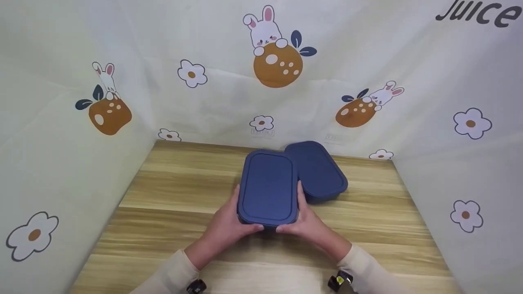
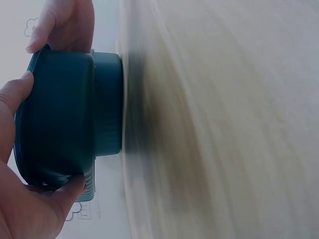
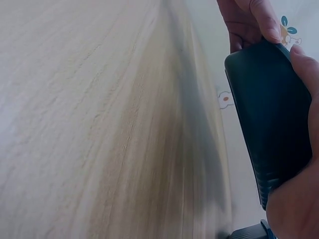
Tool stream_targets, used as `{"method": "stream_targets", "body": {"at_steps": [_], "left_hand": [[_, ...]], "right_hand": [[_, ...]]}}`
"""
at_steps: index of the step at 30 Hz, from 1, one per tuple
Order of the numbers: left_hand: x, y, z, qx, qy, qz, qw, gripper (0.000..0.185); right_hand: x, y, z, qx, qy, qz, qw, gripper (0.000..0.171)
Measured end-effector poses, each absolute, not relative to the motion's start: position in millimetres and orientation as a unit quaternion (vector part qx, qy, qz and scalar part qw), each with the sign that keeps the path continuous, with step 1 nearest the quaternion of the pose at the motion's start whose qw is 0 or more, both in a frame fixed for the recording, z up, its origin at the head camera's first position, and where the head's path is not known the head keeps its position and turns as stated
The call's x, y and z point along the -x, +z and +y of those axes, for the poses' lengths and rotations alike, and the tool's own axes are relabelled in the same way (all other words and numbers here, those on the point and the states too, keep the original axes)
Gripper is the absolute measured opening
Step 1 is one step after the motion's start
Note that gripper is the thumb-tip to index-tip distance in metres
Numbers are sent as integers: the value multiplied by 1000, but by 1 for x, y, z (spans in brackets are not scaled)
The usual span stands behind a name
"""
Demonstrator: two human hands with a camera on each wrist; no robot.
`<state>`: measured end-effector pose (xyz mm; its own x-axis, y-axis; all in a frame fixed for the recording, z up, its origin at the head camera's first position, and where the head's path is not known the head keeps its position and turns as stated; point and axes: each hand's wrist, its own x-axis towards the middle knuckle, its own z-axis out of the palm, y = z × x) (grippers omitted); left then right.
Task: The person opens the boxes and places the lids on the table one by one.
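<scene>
Both hands hold a dark blue lunch box (image 1: 268, 188) with a flat, rounded-corner lid, raised a little over the wooden table. My left hand (image 1: 229, 220) grips its left side, thumb along the near edge. On the other side my right hand (image 1: 308, 222) grips it the same way, its thumb close to the left one. A second blue lunch box (image 1: 320, 169), also lidded, stands behind and to the right, partly covered by the held one. In the left wrist view, the held box's base shows apart from the tabletop, with the second box (image 2: 108, 104) beyond it.
The wood-grain table (image 1: 171, 196) is closed in by pale cloth walls (image 1: 220, 106) at the back, left and right, printed with rabbits, oranges and flowers. Dark wrist cameras (image 1: 197, 286) are strapped at the cream sleeves (image 1: 171, 273).
</scene>
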<state>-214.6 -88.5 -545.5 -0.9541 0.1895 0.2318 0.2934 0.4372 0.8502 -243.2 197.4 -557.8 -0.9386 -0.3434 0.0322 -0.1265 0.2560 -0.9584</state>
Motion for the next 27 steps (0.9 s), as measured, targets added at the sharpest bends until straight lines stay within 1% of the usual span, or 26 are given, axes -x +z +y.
{"method": "stream_targets", "body": {"at_steps": [5,14,27], "left_hand": [[216,-554,-91,142,-508,-848,51,135],[214,-566,-91,146,-522,-840,31,132],[212,-575,-90,158,-514,-842,29,133]], "right_hand": [[246,-565,197,157,-557,811,90,163],[245,-577,200,161,-533,825,96,162],[247,-588,203,172,-526,827,104,161]]}}
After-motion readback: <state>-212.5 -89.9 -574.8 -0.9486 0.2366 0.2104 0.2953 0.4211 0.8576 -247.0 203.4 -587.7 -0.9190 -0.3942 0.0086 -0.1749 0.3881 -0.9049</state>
